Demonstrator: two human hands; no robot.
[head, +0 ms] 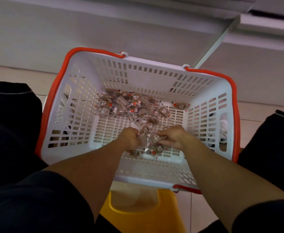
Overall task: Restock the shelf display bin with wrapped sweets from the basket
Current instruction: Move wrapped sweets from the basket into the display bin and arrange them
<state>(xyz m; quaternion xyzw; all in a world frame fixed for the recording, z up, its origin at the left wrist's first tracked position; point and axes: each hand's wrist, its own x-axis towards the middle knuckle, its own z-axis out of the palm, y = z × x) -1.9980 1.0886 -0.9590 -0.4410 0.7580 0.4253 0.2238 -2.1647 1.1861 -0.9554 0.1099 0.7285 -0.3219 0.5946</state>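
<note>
Both hands (152, 137) gripping wrapped sweets (153, 137), low inside white basket (154, 64), orange rim

Dim, soft focus, dark corners, wide-angle bending.

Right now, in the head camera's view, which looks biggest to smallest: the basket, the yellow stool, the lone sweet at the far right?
1. Basket, by far.
2. Yellow stool: partly hidden and nearer the camera, so judged loosely.
3. Lone sweet, tiny.
</note>
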